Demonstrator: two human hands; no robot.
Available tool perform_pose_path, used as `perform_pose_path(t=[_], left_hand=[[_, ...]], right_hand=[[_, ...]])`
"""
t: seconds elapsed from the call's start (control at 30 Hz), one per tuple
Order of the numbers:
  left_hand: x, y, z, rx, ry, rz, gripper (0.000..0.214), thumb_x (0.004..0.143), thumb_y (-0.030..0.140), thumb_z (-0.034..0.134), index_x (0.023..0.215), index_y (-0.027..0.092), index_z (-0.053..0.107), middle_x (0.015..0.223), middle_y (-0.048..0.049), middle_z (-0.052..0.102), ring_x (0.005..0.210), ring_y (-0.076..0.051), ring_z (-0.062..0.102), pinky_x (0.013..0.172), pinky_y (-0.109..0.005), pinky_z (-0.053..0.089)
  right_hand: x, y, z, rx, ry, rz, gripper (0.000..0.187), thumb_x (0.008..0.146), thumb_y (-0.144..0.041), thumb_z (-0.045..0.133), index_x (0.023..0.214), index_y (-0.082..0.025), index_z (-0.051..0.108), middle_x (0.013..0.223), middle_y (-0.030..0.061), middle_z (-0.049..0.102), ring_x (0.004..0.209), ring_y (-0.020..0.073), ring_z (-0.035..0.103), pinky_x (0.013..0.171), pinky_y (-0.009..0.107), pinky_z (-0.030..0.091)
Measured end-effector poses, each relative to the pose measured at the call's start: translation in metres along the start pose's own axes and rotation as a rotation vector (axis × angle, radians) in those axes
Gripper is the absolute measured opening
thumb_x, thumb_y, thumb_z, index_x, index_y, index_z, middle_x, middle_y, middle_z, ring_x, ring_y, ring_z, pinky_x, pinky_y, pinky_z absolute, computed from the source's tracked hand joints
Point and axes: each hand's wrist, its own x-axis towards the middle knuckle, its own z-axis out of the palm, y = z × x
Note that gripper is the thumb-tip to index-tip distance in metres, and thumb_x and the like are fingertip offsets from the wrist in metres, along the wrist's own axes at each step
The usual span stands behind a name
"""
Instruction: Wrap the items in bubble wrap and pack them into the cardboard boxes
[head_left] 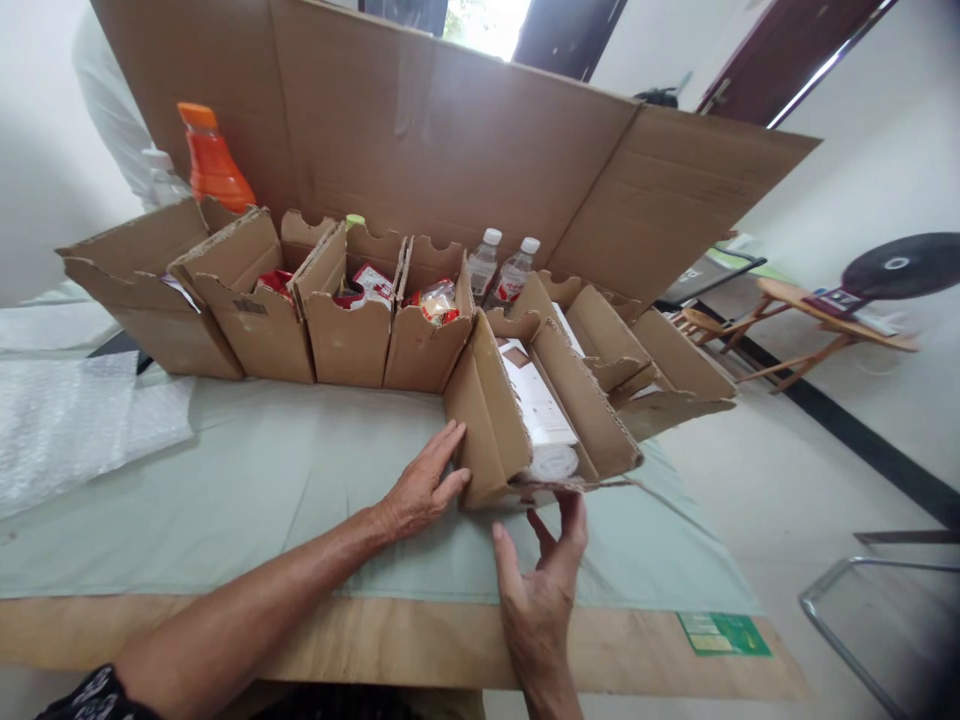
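Note:
A cardboard bin point(484, 425) juts forward from the row, angled on the table. Inside it lie a white box with printing point(536, 400) and a clear plastic roll point(553, 463). My left hand point(426, 485) lies against the bin's left side, fingers stretched out and holding nothing. At the bin's front bottom edge is my right hand point(541, 570), thumb and fingers apart. Its upper fingertips meet the front wall, and part of them is hidden there. Neither hand grips the bin.
Several more cardboard bins point(351, 345) with red packets stand behind. Around them are an orange bottle point(214, 165), clear bottles point(514, 272) and a tall cardboard panel point(450, 120). Bubble wrap point(82, 430) lies left; a green card point(724, 634) sits at the table's front edge.

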Motion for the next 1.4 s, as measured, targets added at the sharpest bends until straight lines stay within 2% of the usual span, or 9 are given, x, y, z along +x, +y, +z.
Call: perform_pose_path(t=[0.1, 0.17, 0.27, 0.33, 0.43, 0.57, 0.77, 0.97, 1.4], left_hand=[[0.005, -0.001, -0.002, -0.016, 0.097, -0.046, 0.052, 0.098, 0.032, 0.053, 0.148, 0.019, 0.055, 0.155, -0.0145, 0.056, 0.146, -0.029, 0.052, 0.126, -0.052, 0.037], [0.006, 0.001, -0.004, -0.022, 0.125, -0.061, 0.049, 0.098, 0.032, 0.052, 0.145, 0.018, 0.058, 0.149, -0.0155, 0.061, 0.138, -0.028, 0.058, 0.12, -0.051, 0.045], [0.002, 0.004, -0.003, -0.037, 0.154, -0.079, 0.046, 0.098, 0.031, 0.054, 0.141, 0.018, 0.06, 0.139, -0.0152, 0.066, 0.126, -0.027, 0.065, 0.111, -0.047, 0.053], [-0.002, 0.005, 0.0, -0.045, 0.163, -0.084, 0.046, 0.097, 0.03, 0.054, 0.141, 0.018, 0.059, 0.135, -0.0148, 0.067, 0.122, -0.026, 0.067, 0.11, -0.046, 0.053], [-0.005, 0.003, 0.006, -0.063, 0.186, -0.108, 0.051, 0.096, 0.028, 0.053, 0.146, 0.016, 0.053, 0.138, -0.0166, 0.066, 0.123, -0.026, 0.066, 0.112, -0.048, 0.052], [-0.007, -0.004, 0.01, -0.027, 0.175, -0.114, 0.064, 0.092, 0.025, 0.057, 0.154, 0.015, 0.043, 0.145, -0.0188, 0.062, 0.127, -0.029, 0.065, 0.112, -0.052, 0.052], [-0.01, -0.006, 0.011, 0.179, 0.049, 0.073, 0.061, 0.088, 0.012, 0.049, 0.149, 0.017, 0.053, 0.144, -0.0164, 0.064, 0.133, -0.029, 0.061, 0.117, -0.054, 0.049], [-0.012, -0.004, 0.012, 0.286, 0.01, 0.14, 0.056, 0.086, 0.007, 0.049, 0.139, 0.016, 0.063, 0.141, -0.0159, 0.067, 0.133, -0.03, 0.061, 0.116, -0.055, 0.051], [-0.011, -0.003, 0.01, 0.396, -0.006, 0.151, 0.051, 0.087, 0.008, 0.048, 0.135, 0.013, 0.065, 0.144, -0.0191, 0.064, 0.138, -0.033, 0.058, 0.117, -0.057, 0.049]], right_hand=[[0.011, 0.001, 0.001, -0.016, -0.066, -0.046, 0.085, 0.098, -0.032, 0.064, 0.167, -0.031, 0.014, 0.168, 0.0166, 0.028, 0.153, 0.0336, 0.036, 0.113, 0.058, 0.049], [0.013, 0.002, -0.003, -0.088, -0.075, -0.079, 0.078, 0.099, -0.032, 0.062, 0.165, -0.03, 0.022, 0.168, 0.0167, 0.029, 0.153, 0.0347, 0.035, 0.113, 0.061, 0.047], [0.009, 0.001, -0.011, -0.206, -0.092, -0.155, 0.054, 0.1, -0.03, 0.06, 0.152, -0.028, 0.047, 0.157, 0.0155, 0.045, 0.144, 0.0337, 0.047, 0.111, 0.06, 0.048], [0.006, 0.0, -0.012, -0.232, -0.173, -0.231, 0.044, 0.101, -0.028, 0.058, 0.145, -0.028, 0.055, 0.145, 0.0139, 0.056, 0.135, 0.0306, 0.056, 0.109, 0.054, 0.051], [0.017, 0.003, -0.002, -0.238, -0.29, -0.298, 0.051, 0.1, -0.028, 0.057, 0.151, -0.026, 0.049, 0.142, 0.0145, 0.06, 0.131, 0.0304, 0.058, 0.107, 0.052, 0.053], [0.053, 0.016, 0.026, -0.328, -0.347, -0.31, 0.064, 0.096, -0.028, 0.055, 0.158, -0.019, 0.04, 0.146, 0.0178, 0.058, 0.132, 0.034, 0.057, 0.109, 0.056, 0.05], [0.081, 0.033, 0.064, -0.461, -0.492, -0.281, 0.074, 0.09, -0.021, 0.049, 0.162, -0.014, 0.035, 0.161, 0.021, 0.046, 0.14, 0.0362, 0.052, 0.11, 0.056, 0.049], [0.086, 0.04, 0.066, -0.463, -0.569, -0.283, 0.08, 0.086, -0.017, 0.047, 0.163, -0.009, 0.03, 0.166, 0.021, 0.039, 0.15, 0.0325, 0.043, 0.113, 0.051, 0.046], [0.096, 0.036, 0.071, -0.517, -0.611, -0.248, 0.08, 0.083, -0.02, 0.051, 0.159, -0.003, 0.035, 0.167, 0.0257, 0.035, 0.149, 0.0362, 0.045, 0.11, 0.053, 0.045]])
